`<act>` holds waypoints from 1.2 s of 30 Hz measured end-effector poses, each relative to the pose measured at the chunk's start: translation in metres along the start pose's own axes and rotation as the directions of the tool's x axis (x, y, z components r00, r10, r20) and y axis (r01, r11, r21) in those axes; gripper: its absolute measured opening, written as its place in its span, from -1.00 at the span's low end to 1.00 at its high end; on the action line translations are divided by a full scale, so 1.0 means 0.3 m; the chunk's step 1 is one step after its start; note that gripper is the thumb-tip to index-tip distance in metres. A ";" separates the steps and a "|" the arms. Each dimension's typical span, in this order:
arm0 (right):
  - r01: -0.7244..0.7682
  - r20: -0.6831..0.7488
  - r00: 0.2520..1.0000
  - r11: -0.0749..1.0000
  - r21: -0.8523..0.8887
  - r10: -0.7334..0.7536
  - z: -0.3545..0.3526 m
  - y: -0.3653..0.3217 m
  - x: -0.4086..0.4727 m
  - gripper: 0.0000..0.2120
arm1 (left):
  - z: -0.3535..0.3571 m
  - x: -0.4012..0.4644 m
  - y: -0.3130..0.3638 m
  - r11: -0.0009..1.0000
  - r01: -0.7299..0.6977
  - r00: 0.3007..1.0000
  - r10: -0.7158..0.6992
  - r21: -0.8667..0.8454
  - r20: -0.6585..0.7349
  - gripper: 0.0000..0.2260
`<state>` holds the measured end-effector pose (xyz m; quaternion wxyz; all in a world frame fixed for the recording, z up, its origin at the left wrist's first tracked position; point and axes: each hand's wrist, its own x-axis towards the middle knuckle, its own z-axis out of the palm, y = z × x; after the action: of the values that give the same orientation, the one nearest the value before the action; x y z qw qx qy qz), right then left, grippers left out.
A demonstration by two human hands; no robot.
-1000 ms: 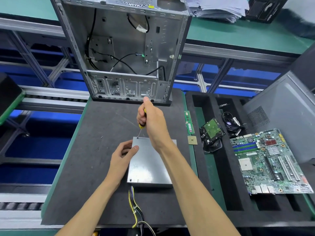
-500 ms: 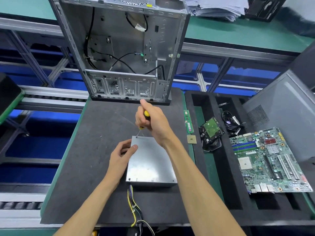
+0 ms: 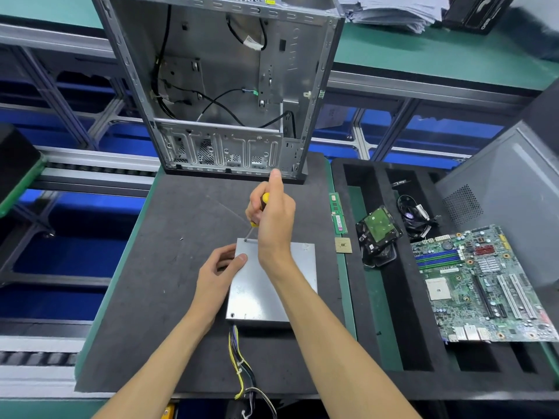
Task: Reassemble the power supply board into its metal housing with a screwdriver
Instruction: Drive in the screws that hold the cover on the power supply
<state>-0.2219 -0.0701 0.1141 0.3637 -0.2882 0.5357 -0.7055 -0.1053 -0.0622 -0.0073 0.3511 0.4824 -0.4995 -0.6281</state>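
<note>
Cable bundle (image 3: 240, 362): yellow and black wires trail from the near edge of the housing toward the tabletop's front.
Metal housing (image 3: 272, 293): closed grey box lying flat on the dark tabletop (image 3: 145, 297).
Left hand (image 3: 219, 272): thumb on the lid, fingers curled round the housing's left edge.
Right hand (image 3: 272, 216): grip wrapped round a yellow-handled screwdriver (image 3: 255, 217), its tip at the lid's far-left corner.
Foam tray (image 3: 381, 300): black compartments at right hold a motherboard (image 3: 481, 285), a hard drive (image 3: 379, 229) and coiled cables (image 3: 416, 217).
Computer case (image 3: 220, 86): open, upright at the far edge, loose black wiring inside.
</note>
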 end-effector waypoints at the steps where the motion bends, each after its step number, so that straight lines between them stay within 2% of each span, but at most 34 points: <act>1: -0.003 0.013 1.000 1.000 0.003 0.003 -0.003 0.002 0.001 -0.42 | 0.000 0.000 0.000 1.000 0.000 1.000 0.000 -0.001 0.000 -0.67; 6: 0.020 0.023 0.999 0.998 0.059 -0.021 -0.009 0.002 0.001 -0.46 | -0.004 -0.002 0.006 1.000 0.009 1.000 -0.009 0.008 0.003 -0.69; 9: -0.040 -0.029 0.998 0.967 0.251 0.048 -0.014 -0.018 0.028 -0.51 | -0.024 0.004 0.004 0.999 0.037 0.998 -0.038 0.023 0.050 -0.68; 11: -0.108 -0.042 0.989 0.893 0.436 0.140 -0.028 -0.024 0.055 -0.51 | -0.040 0.016 0.003 0.998 0.035 0.998 -0.038 0.050 0.041 -0.79; 13: -0.180 -0.023 0.969 0.768 0.615 0.245 -0.046 -0.022 0.076 -0.53 | -0.075 0.040 0.010 0.995 0.008 0.998 -0.001 0.095 -0.069 -0.87; 15: -0.232 0.004 0.940 0.630 0.741 0.342 -0.059 -0.004 0.086 -0.54 | -0.131 0.077 0.019 0.971 -0.034 0.980 0.079 0.238 -0.183 -0.88; 17: -0.255 0.011 0.910 0.538 0.804 0.414 -0.063 0.023 0.088 -0.56 | -0.185 0.114 0.030 0.917 -0.049 0.958 0.156 0.395 -0.243 -0.88; 22: -0.296 0.054 0.857 0.404 0.866 0.512 -0.048 0.089 0.088 -0.57 | -0.255 0.176 0.029 0.790 0.032 0.920 0.216 0.612 -0.327 -0.89; 30: -0.321 0.071 0.837 0.381 0.867 0.543 -0.045 0.136 0.105 -0.60 | -0.284 0.243 0.021 0.665 0.092 0.921 0.226 0.741 -0.317 -0.96; 34: -0.308 0.067 0.843 0.378 0.873 0.533 -0.065 0.131 0.117 -0.60 | -0.286 0.249 0.029 0.654 0.091 0.935 0.204 0.751 -0.292 -0.92; 36: -0.289 0.055 0.852 0.378 0.880 0.521 -0.081 0.122 0.125 -0.61 | -0.275 0.242 0.043 0.716 0.070 0.950 0.165 0.695 -0.266 -0.92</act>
<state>-0.2552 -0.0935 0.0730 0.5546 0.1590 0.2004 -0.7918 -0.0479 -0.1563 -0.0163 0.2337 0.6576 -0.6499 -0.3011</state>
